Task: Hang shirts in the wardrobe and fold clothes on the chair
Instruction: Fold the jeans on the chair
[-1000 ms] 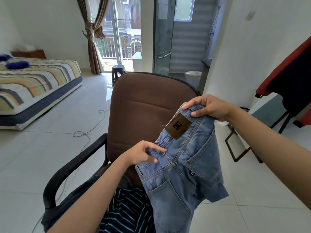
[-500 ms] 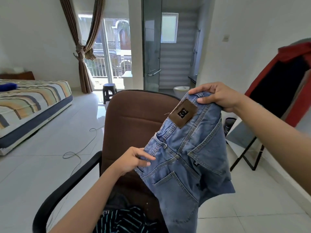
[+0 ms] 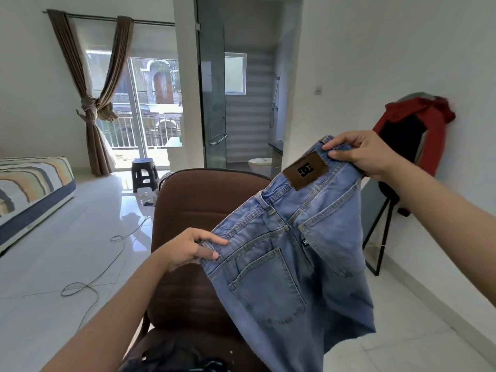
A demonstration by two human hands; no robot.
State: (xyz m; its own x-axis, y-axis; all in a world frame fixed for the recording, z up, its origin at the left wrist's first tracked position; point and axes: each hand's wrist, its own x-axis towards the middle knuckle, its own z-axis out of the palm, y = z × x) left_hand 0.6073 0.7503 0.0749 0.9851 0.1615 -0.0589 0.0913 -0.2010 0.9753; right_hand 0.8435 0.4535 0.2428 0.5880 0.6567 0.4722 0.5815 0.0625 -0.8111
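1. One head-worn wide-angle view looks forward and slightly down across the room.
2. The chair sits near, low centre; the bed far left, the window far ahead.

Jeans before chair; bed far left.

Bright window daylight, floor glare, wide-angle edge distortion

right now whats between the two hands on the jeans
In the head view, the waistband of the jeans spans from left hand to right hand, carrying the brown patch.
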